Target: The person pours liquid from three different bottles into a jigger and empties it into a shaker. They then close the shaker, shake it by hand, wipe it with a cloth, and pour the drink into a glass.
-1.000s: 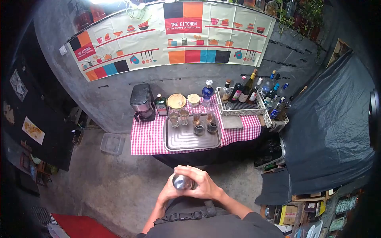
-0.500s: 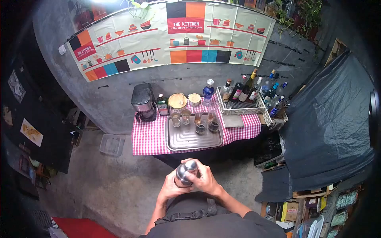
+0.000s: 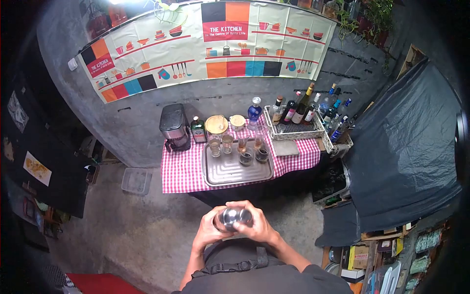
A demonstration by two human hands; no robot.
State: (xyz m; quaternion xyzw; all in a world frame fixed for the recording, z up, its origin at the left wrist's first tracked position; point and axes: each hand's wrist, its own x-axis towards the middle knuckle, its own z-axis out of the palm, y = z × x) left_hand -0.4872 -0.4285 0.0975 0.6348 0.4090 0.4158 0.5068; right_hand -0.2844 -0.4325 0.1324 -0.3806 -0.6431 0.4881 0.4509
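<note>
A shiny metal shaker (image 3: 232, 218), slightly blurred, is held in front of my body, below the table's front edge. My left hand (image 3: 209, 230) wraps round its left side, and my right hand (image 3: 259, 226) grips its right side with the thumb across the top. Beyond them a metal tray (image 3: 237, 175) lies on a red-and-white checked cloth (image 3: 181, 171). Glass mugs (image 3: 214, 146) stand at the tray's left, and short glasses with dark contents (image 3: 246, 157) stand to the right of them.
At the table's left stand a coffee maker (image 3: 175, 128) and a dark green bottle (image 3: 198, 130). A blue bottle (image 3: 254, 111) stands behind the tray. A white wire basket (image 3: 296, 131) with several bottles is at the right. A clear plastic bin (image 3: 136, 181) sits on the floor.
The shaker has turned in my hands and its top now points less upward. Both hands have shifted slightly with it. The camera view has moved a little.
</note>
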